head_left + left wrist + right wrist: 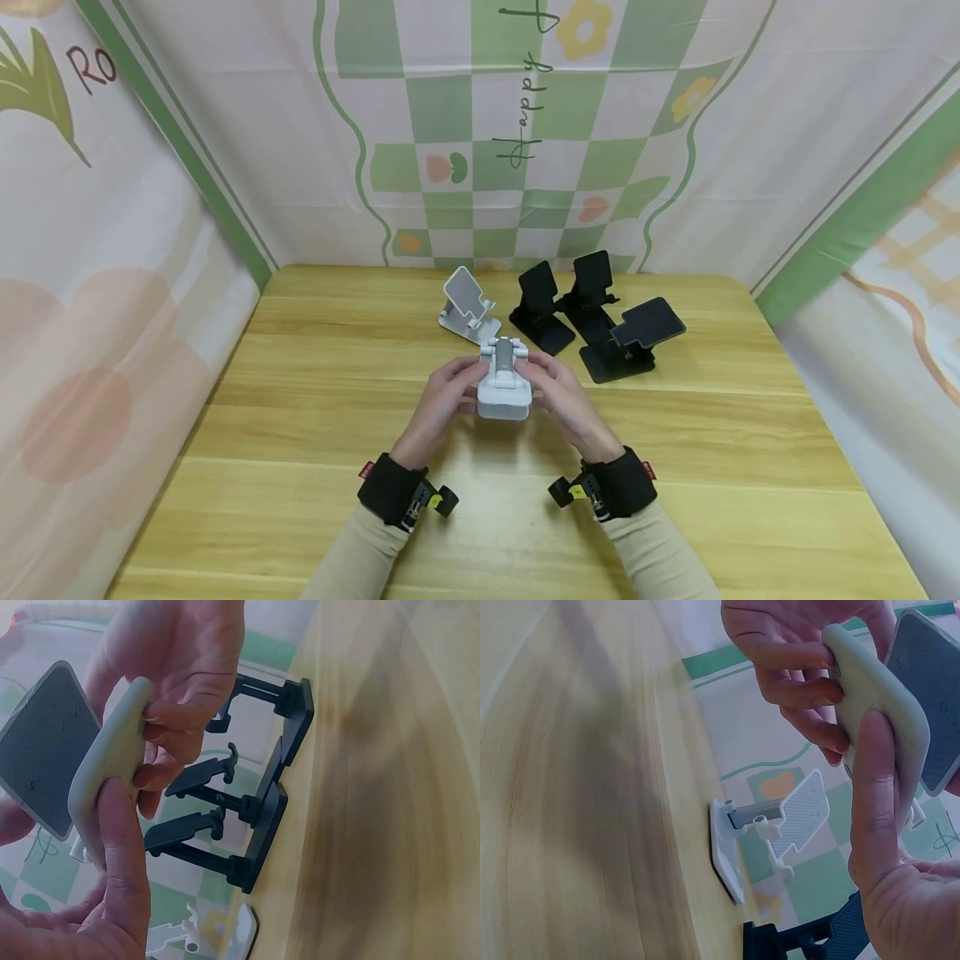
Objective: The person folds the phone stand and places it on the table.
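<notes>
Both hands hold a white folding phone stand point(505, 392) above the middle of the table. The left hand point(442, 400) grips its left side and the right hand point(566, 402) its right side, thumbs on the near face. In the left wrist view, fingers from both sides bear on the rounded white base point(112, 754); a dark grey padded plate point(49, 746) stands at an angle to it. The right wrist view shows the same base point(885, 705) and padded plate point(934, 694). Some fingertips are hidden behind the stand.
A second white phone stand point(467, 304) stands unfolded just beyond the hands. To its right are three black phone stands: one point(538, 300), another point(592, 287), and a third point(637, 337) tilted flatter. A patterned cloth point(442, 108) hangs behind the wooden table point(315, 400).
</notes>
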Available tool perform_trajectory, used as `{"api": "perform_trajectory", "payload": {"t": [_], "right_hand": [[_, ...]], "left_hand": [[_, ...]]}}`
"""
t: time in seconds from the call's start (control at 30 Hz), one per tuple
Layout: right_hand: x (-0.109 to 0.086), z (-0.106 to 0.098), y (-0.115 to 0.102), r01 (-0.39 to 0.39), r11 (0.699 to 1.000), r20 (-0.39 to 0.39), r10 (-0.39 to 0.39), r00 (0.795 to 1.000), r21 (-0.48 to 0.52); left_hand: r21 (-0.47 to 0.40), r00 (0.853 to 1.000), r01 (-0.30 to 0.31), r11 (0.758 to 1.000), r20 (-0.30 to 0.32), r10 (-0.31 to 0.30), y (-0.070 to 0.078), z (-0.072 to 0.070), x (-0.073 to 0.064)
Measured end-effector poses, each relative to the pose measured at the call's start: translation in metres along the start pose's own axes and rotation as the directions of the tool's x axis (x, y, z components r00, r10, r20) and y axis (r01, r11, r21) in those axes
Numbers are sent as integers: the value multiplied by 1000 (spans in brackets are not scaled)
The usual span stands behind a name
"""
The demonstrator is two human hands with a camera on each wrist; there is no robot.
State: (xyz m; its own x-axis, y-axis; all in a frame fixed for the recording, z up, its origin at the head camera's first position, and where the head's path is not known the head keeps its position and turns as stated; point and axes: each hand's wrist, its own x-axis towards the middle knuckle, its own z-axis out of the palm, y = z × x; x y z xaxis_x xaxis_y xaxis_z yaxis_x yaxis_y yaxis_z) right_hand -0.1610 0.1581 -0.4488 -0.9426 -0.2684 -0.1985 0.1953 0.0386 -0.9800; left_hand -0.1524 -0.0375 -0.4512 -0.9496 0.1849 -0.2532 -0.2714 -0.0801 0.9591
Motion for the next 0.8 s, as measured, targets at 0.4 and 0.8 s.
{"api": "perform_trajectory", "payload": {"t": [0.4,0.8], "right_hand": [[-2,0,0,10,1000,17,-10,1000,-3],[-2,0,3,14,1000,34,-15,999,21]], "left_hand": [[18,999,-42,999,22,42,-2,-1,-1],[26,999,-43,999,33,42,-5,-3,-1]]}}
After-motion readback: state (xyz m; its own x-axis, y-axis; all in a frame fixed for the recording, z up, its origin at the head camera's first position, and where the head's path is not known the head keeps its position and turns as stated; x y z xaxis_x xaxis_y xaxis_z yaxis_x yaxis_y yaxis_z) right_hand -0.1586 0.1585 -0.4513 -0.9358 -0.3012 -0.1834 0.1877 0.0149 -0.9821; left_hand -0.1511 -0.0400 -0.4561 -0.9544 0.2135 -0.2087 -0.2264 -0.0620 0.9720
